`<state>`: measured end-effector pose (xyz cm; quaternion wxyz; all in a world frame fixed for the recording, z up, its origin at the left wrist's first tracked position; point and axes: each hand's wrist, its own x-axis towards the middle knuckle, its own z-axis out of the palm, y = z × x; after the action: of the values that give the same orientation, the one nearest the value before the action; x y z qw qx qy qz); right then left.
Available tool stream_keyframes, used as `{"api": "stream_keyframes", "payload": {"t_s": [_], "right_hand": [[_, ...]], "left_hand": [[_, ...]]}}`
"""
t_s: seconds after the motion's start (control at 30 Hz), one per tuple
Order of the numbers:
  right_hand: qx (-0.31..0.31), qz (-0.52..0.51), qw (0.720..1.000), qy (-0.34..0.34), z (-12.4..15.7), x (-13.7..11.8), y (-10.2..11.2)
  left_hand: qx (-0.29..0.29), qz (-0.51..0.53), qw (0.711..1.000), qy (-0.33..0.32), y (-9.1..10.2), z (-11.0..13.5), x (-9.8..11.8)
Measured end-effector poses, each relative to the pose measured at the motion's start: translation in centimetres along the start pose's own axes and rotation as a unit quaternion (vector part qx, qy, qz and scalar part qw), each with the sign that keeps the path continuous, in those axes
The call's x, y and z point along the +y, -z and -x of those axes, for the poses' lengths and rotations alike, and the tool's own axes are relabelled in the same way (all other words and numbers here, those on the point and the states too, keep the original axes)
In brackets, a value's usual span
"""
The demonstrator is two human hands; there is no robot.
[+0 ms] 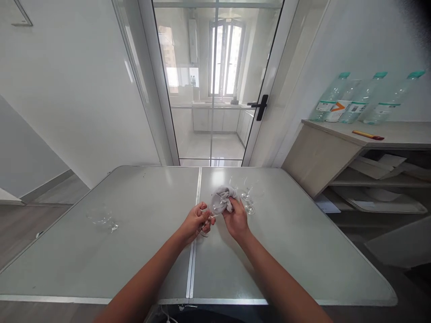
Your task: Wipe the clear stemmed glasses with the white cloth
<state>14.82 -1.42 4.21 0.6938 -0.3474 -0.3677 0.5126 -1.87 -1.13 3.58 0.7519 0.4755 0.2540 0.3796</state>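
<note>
Over the middle of the table, my left hand [198, 220] is closed around the stem of a clear stemmed glass [216, 206], its foot showing below the fingers. A light grey cloth [230, 194] is bunched in my right hand [237, 219], pressed in and against the bowl of that glass. Just beyond my right hand stand clear stemmed glasses [248, 196], their bowls hard to make out against the table. Far to the left lies another clear stemmed glass [103, 218], apart from both hands.
The pale table [151, 260] has a metal seam [192, 269] down its middle. At the right, a shelf unit [323, 152] carries several plastic bottles [362, 101] and a yellow-red stick-like packet [367, 135]. A glass door [188, 116] is behind the table.
</note>
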Motion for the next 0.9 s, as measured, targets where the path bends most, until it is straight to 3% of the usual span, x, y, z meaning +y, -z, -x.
{"api": "stream_keyframes", "payload": {"t_s": [0.07, 0.2, 0.3, 0.37, 0.43, 0.53, 0.6, 0.63, 0.67, 0.73, 0.8, 0.9], "right_hand": [[-0.012, -0.037, 0.999, -0.038, 0.1, -0.2, -0.2], [-0.105, -0.062, 0.984, -0.131, 0.4, -0.3, -0.5], [-0.014, -0.023, 0.999, -0.043, 1.1, 0.2, -0.5], [-0.006, 0.077, 0.995, 0.060, 1.6, 0.3, -0.3], [-0.098, 0.211, 0.959, 0.161, 1.8, 0.2, -0.1], [-0.238, 0.363, 0.856, 0.282, 1.6, -0.5, 0.1], [-0.261, 0.424, 0.805, 0.322, 1.3, -1.0, 0.1], [-0.253, 0.446, 0.793, 0.328, 1.2, -1.2, 0.2], [-0.233, 0.460, 0.794, 0.323, 1.1, -1.3, 0.2], [-0.169, 0.463, 0.826, 0.274, 0.7, -1.4, 0.3], [-0.102, 0.417, 0.884, 0.186, 0.3, -1.4, 0.5], [-0.037, 0.223, 0.972, 0.057, -0.2, -1.1, 0.6]], "left_hand": [[0.000, 0.008, 0.999, -0.033, 0.0, 0.0, -0.2], [0.031, 0.007, 0.996, -0.086, -0.5, -0.2, -0.5], [0.081, -0.002, 0.991, -0.108, -0.8, -0.5, -0.6], [0.115, -0.014, 0.986, -0.122, -0.7, -0.7, -0.7], [0.142, -0.040, 0.980, -0.134, -0.4, -0.7, -0.6], [0.164, -0.135, 0.967, -0.143, 0.2, -0.5, -0.5], [0.167, -0.233, 0.945, -0.156, 0.4, -0.3, -0.6], [0.163, -0.282, 0.931, -0.163, 0.4, -0.1, -0.6], [0.152, -0.326, 0.918, -0.168, 0.3, 0.1, -0.7], [0.120, -0.386, 0.899, -0.167, 0.1, 0.4, -1.0], [0.094, -0.404, 0.897, -0.152, -0.3, 0.7, -1.3], [0.092, -0.380, 0.909, -0.147, -0.6, 0.8, -1.5]]}}
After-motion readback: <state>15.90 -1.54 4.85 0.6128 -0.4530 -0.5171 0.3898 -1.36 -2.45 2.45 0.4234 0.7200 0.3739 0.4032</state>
